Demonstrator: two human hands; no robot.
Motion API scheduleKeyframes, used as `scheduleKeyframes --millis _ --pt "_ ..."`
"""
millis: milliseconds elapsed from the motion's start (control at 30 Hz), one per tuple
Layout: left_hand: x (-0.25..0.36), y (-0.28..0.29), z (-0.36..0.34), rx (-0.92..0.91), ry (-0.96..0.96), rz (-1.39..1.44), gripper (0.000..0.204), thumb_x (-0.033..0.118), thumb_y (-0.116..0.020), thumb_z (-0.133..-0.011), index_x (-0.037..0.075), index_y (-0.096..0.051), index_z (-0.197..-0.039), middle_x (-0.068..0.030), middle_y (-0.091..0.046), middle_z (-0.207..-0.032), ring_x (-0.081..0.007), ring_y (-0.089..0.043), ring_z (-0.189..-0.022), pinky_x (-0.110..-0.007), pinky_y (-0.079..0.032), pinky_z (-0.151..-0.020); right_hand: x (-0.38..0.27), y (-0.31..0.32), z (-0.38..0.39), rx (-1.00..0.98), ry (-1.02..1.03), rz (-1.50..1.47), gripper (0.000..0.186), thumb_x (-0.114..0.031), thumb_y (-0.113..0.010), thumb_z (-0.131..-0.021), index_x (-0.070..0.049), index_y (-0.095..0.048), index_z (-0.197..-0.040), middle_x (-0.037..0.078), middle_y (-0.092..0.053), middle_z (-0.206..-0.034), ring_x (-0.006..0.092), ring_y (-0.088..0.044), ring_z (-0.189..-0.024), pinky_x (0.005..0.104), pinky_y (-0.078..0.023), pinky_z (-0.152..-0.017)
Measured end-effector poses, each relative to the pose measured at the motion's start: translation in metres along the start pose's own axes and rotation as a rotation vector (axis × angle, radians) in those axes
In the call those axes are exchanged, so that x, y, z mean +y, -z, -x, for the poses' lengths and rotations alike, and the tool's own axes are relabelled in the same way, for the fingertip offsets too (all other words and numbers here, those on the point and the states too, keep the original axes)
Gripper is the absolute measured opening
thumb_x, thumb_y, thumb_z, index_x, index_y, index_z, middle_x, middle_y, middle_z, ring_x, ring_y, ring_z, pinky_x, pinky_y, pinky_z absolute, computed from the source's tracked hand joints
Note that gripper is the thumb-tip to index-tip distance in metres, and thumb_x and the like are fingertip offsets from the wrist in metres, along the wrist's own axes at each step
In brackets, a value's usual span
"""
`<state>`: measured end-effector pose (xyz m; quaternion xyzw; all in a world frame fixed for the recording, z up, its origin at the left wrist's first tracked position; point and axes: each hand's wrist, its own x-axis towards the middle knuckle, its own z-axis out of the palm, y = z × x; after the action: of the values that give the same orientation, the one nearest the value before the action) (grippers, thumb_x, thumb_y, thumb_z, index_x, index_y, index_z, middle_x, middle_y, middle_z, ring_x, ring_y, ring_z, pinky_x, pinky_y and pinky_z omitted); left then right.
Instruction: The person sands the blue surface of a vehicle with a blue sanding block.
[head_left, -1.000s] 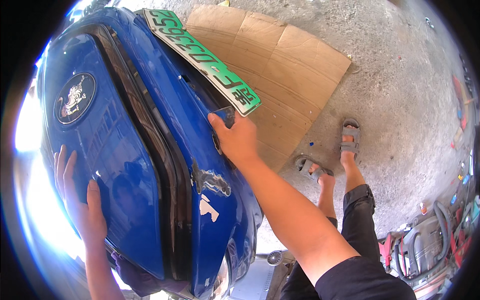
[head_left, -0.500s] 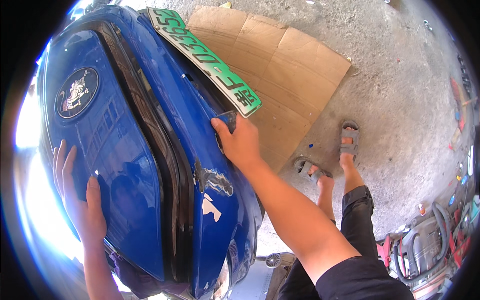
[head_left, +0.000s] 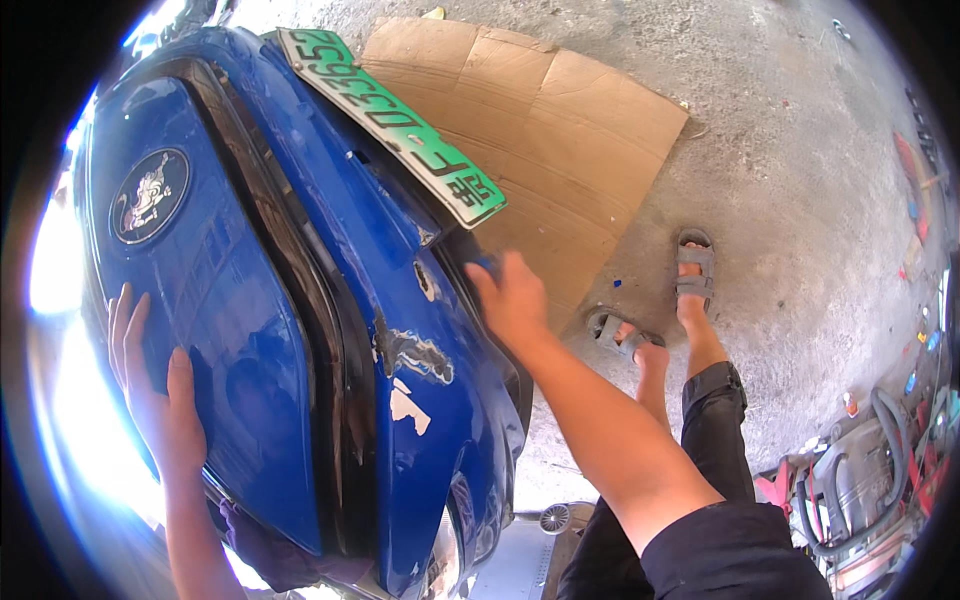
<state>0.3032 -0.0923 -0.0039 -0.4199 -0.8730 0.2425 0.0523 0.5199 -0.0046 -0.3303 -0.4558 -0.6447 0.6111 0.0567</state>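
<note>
A blue car's body (head_left: 330, 270) fills the left side, with a smooth panel (head_left: 230, 290) bearing a round emblem (head_left: 150, 196). My left hand (head_left: 160, 400) rests on that panel with its fingers stretched out and spread. At the body's edge, below the green-and-white number plate (head_left: 400, 130), my right hand (head_left: 512, 302) is curled and blurred. A small dark bluish thing shows at its fingertips, too smeared to name. Near it the paint has a small damaged spot (head_left: 425, 281), a larger dark scraped patch (head_left: 420, 356) and a pale chipped patch (head_left: 407, 408).
A flat cardboard sheet (head_left: 560, 140) lies on the concrete floor (head_left: 780, 180) beside the car. My sandalled feet (head_left: 695, 270) stand past its corner. Hoses and machine parts (head_left: 860, 490) are heaped at the lower right.
My right hand has moved right and slightly down, away from the corner below the plate, uncovering the small damaged spot. My left hand stays on the panel. The view has shifted slightly.
</note>
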Motion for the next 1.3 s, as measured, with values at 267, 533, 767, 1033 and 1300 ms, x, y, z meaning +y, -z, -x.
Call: scheduleKeyframes --millis 267,533,767,1033,1300 --pt "-0.004 0.001 0.000 0.002 -0.070 -0.060 0.054 0.040 -0.047 -0.094 0.011 -0.047 -0.140 -0.0120 -0.040 -0.150 -0.0304 -0.031 -0.142 -0.048 -0.021 -0.117 0.032 0.035 -0.011 -0.038 0.019 -0.070 0.040 -0.037 -0.072 -0.085 -0.002 -0.054 -0.087 0.019 -0.060 -0.081 0.0377 -0.060 -0.076 0.0444 -0.047 -0.067" --pt "-0.012 -0.004 0.003 0.009 -0.034 0.049 0.059 0.045 -0.049 -0.093 0.012 -0.045 -0.142 -0.0122 -0.041 -0.149 -0.0314 -0.032 -0.141 -0.050 -0.025 -0.115 0.010 -0.007 -0.040 -0.098 0.334 -0.221 0.046 -0.041 -0.073 -0.083 -0.004 -0.057 -0.105 0.015 -0.063 -0.092 0.0353 -0.061 -0.087 0.0414 -0.050 -0.074" --pt "-0.018 -0.003 0.015 0.006 0.154 0.042 0.070 0.064 -0.045 -0.088 0.021 -0.044 -0.143 -0.0151 -0.042 -0.149 -0.0363 -0.039 -0.137 -0.059 -0.029 -0.111 0.012 -0.040 -0.048 -0.036 0.432 -0.362 0.055 -0.044 -0.072 -0.083 -0.002 -0.055 -0.114 0.018 -0.065 -0.092 0.0381 -0.063 -0.083 0.0427 -0.051 -0.072" --pt "-0.017 -0.009 0.015 -0.003 0.154 0.109 0.073 0.067 -0.043 -0.088 0.019 -0.043 -0.144 -0.0166 -0.044 -0.147 -0.0385 -0.042 -0.135 -0.059 -0.032 -0.109 0.019 -0.047 -0.069 0.086 0.571 -0.176 0.059 -0.043 -0.076 -0.079 -0.003 -0.056 -0.119 0.020 -0.066 -0.098 0.0395 -0.063 -0.087 0.0417 -0.052 -0.073" --pt "-0.023 -0.005 0.012 -0.033 0.107 0.026 0.075 0.067 -0.047 -0.086 0.020 -0.043 -0.144 -0.0157 -0.042 -0.149 -0.0385 -0.041 -0.136 -0.059 -0.031 -0.110 0.011 -0.043 -0.070 0.074 0.595 -0.262 0.063 -0.047 -0.077 -0.076 -0.007 -0.059 -0.121 0.018 -0.067 -0.099 0.0394 -0.063 -0.089 0.0420 -0.052 -0.074"
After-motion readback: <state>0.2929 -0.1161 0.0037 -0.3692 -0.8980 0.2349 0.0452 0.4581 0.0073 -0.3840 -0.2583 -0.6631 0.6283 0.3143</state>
